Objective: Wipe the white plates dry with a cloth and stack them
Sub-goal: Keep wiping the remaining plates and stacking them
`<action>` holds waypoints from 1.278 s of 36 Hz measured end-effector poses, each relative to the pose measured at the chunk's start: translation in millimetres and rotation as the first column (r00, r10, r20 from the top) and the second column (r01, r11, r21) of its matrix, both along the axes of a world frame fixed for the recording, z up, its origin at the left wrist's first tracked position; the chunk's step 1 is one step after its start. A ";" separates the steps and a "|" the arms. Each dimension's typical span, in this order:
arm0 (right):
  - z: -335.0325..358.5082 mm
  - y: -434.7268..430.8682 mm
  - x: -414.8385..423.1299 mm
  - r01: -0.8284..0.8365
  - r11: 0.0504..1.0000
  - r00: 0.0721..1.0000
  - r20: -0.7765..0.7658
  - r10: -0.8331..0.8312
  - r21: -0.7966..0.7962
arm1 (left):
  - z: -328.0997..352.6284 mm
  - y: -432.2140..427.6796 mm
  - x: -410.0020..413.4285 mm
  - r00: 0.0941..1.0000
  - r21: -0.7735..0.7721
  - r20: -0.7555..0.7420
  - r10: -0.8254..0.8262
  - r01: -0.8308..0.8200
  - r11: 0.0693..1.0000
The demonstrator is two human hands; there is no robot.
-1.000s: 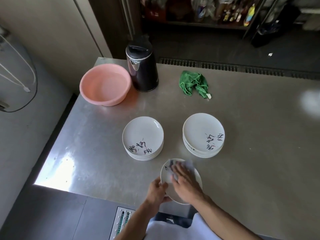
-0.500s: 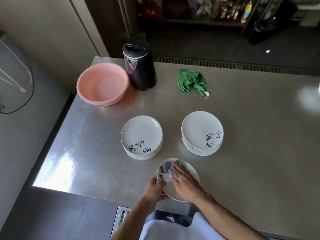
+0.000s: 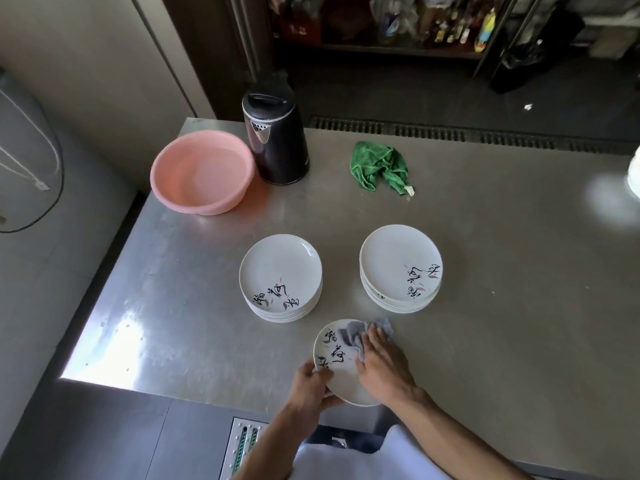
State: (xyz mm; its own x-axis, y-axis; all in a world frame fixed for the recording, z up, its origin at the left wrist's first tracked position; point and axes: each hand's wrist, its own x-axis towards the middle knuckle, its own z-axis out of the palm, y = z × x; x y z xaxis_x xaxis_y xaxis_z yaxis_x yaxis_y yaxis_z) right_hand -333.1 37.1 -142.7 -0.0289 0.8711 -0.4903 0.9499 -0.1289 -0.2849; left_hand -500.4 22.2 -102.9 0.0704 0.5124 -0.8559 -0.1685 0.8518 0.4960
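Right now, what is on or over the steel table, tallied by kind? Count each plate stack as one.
Plate stacks: 2, left stack and right stack
Held single plate: 1
Cloths: 2, green cloth and grey cloth
Basins: 1, pink basin
Kettles: 1, black kettle
Total: 7, not counting a white thing cut off at the right edge

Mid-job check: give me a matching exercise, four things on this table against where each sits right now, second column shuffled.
1 pink basin
2 green cloth
3 grey cloth
4 held plate

A crumpled alone on the far side of the table
B under the right hand, on the plate
C gripped at its rim by the left hand
D next to the black kettle

Pairs: 1-D, 2-A, 3-B, 4-C
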 end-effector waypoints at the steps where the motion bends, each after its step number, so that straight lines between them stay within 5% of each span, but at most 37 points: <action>1: 1.6 -0.9 -0.6 0.008 1.000 0.999 -0.031 -0.008 0.010 | -0.5 0.1 0.8 0.999 -0.011 0.010 0.037 -0.037 0.999; 9: 24.5 -7.6 -13.1 0.027 1.000 0.834 -0.551 -0.021 0.004 | 0.8 6.3 3.6 0.998 0.056 -0.066 -0.002 0.006 0.998; 13: 20.5 -4.5 -20.2 -0.065 0.994 0.849 -0.519 0.100 0.086 | 1.7 5.0 4.7 0.995 0.079 -0.023 -0.102 0.103 0.991; 16: 9.5 -1.1 -15.8 -0.160 0.987 0.930 -0.330 0.162 0.033 | 2.3 1.7 2.5 0.994 0.081 -0.029 -0.108 0.110 0.991; 22: 3.9 11.3 -2.1 -0.034 0.998 0.999 -0.022 0.033 -0.061 | 3.3 -1.2 -0.2 0.997 0.037 -0.023 -0.080 0.081 0.996; 25: 11.5 10.3 -17.1 -0.122 0.987 0.959 -0.244 0.144 0.105 | 6.6 -0.6 4.1 0.996 0.068 -0.001 -0.094 0.094 0.993; 28: 20.8 7.4 -28.0 -0.155 0.984 0.853 -0.491 0.178 0.088 | 9.2 -0.9 4.3 0.994 0.094 0.019 -0.112 0.109 0.990; 31: 11.3 7.4 -18.2 -0.114 0.992 0.927 -0.353 0.129 0.061 | 6.7 -3.6 0.4 0.997 0.054 0.027 -0.078 0.077 0.996; 34: 10.3 10.6 -10.6 0.082 0.996 0.978 -0.188 -0.088 -0.037 | 4.5 -6.1 0.9 0.999 0.014 0.032 -0.028 0.028 1.000; 39: 18.0 4.7 -26.8 -0.015 0.996 0.945 -0.328 -0.015 -0.089 | 3.7 -7.1 6.2 0.978 -0.011 0.153 0.142 -0.142 0.990; 46: 39.0 7.2 -30.3 0.127 0.991 0.793 -0.595 -0.133 -0.052 | -3.4 7.7 -5.1 0.995 -0.010 -0.087 0.056 -0.057 0.998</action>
State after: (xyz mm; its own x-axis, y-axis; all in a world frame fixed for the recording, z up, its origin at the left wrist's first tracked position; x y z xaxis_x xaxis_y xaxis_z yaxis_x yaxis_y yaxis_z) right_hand -363.3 44.2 -103.8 -0.2047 0.8836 -0.4212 0.5669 -0.2438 -0.7868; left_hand -505.5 29.9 -106.3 -0.0328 0.5026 -0.8639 -0.1730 0.8484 0.5002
